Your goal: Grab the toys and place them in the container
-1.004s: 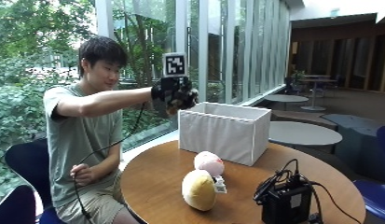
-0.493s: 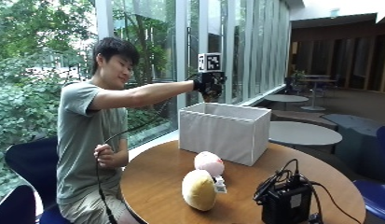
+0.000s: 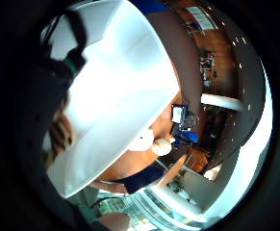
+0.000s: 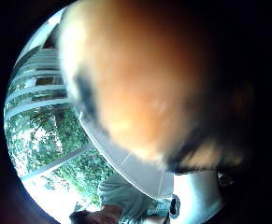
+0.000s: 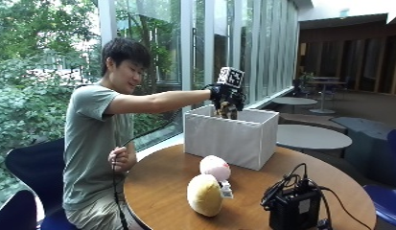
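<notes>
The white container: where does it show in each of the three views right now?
Outside view: the white container stands on the round table, under the gloved right hand.
Little finger side palm view: the container fills the middle, seen from above.
Thumb side palm view: a strip of its rim shows under the orange-brown toy.
Shared landmark: the container itself.

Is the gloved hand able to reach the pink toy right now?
Probably not yet: the gloved right hand grips a brown toy over the white container. Nothing covers the pink toy.
</notes>
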A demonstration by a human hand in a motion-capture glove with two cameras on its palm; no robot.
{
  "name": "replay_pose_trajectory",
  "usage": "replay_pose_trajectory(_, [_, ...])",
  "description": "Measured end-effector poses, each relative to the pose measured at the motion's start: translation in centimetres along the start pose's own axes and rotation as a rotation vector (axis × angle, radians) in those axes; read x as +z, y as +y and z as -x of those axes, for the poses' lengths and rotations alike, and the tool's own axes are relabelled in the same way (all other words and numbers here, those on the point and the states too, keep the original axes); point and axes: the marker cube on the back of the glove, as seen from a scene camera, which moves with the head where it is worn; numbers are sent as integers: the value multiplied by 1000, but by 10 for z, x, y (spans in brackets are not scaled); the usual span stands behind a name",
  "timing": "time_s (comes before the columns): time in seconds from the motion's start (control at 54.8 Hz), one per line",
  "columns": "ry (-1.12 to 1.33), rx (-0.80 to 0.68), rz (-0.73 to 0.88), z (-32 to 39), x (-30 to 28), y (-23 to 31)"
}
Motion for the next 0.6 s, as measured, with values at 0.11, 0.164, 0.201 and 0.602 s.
replay_pose_trajectory(0.11, [126,-88,24,15,-6,4])
replay_pose_trajectory(0.164, [161,-81,-5,-12,-17,21])
replay_pose_trajectory(0.201, [167,-61,-16,-28,-23,31])
replay_pose_trajectory(0.602, [-13,225,-67,-270,-41,190])
